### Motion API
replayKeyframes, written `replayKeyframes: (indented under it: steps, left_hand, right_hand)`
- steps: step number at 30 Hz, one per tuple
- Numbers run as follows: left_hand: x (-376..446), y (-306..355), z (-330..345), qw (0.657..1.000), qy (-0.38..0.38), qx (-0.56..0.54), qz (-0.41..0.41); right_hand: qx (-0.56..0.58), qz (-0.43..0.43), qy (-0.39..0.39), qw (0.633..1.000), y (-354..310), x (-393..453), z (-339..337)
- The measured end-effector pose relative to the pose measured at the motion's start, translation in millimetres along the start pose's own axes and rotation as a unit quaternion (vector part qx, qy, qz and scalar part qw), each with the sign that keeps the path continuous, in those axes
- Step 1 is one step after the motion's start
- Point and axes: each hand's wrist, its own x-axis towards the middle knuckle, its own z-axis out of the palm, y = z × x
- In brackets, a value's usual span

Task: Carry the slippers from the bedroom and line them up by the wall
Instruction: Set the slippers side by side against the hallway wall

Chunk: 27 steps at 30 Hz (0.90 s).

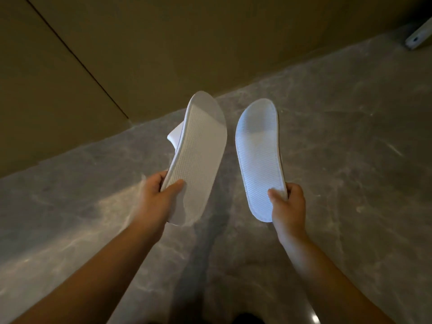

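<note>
At centre frame, both hands are closed on slippers, one each, held in the air above the floor.

Left hand [161,195]: thumb laid across the textured sole near the heel end, fingers wrapped round the far edge and mostly hidden behind it. Grip is closed on the left slipper [198,155]. Sole faces the camera, toe end pointing up and away toward the wall. Slipper is tilted, rolled slightly so that part of the white upper strap shows past its left edge. Some motion blur at the heel end and wrist.

Right hand [288,204]: thumb pressed on the sole near the heel, fingers curled behind the right edge. Grip is closed on the right slipper [258,155]. Sole faces the camera almost flat on; ribbed pattern and stitched rim visible. Toe end points up and away. Upper not visible.

Slippers: both white, side by side, near each other, not touching, a narrow gap between the toe ends. Neither touches the floor.

Surroundings: grey marbled floor [350,136] below and around both hands. Plain beige wall [140,43] across the top of the frame, meeting the floor just beyond the slipper toes; a dark vertical seam runs down it at left. White object [418,37] at upper right corner, cut off by the frame, identity unclear.
</note>
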Motion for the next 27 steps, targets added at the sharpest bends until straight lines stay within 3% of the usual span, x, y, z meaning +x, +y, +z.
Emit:
replayKeyframes:
  steps: [6, 9, 12, 16, 19, 24, 27]
  left_hand:
    - [59, -32, 28, 0.999, -0.026, 0.029, 0.038]
    - [63, -26, 30, 0.998, -0.027, 0.033, 0.055]
    - [57, -25, 31, 0.996, -0.020, 0.058, 0.068]
    - [47, -31, 37, 0.978, -0.025, 0.151, 0.141]
    - [40, -31, 39, 0.949, -0.067, 0.193, 0.240]
    - [28, -32, 26, 0.917, -0.129, 0.221, 0.307]
    - [29, -38, 10, 0.924, -0.141, 0.218, 0.279]
  right_hand:
    - [0.015, 0.005, 0.028, 0.999, 44, 68, 31]
    - [-0.080, 0.013, 0.012, 0.997, 46, 70, 34]
    - [-0.169, -0.049, 0.002, 0.984, 36, 57, 35]
    - [0.006, -0.017, -0.132, 0.991, 7, 30, 57]
    - [0.155, 0.023, -0.212, 0.965, -12, 17, 79]
    - [0.218, 0.053, -0.180, 0.958, -28, 6, 91]
    - [0.192, 0.014, -0.158, 0.968, -27, 2, 90]
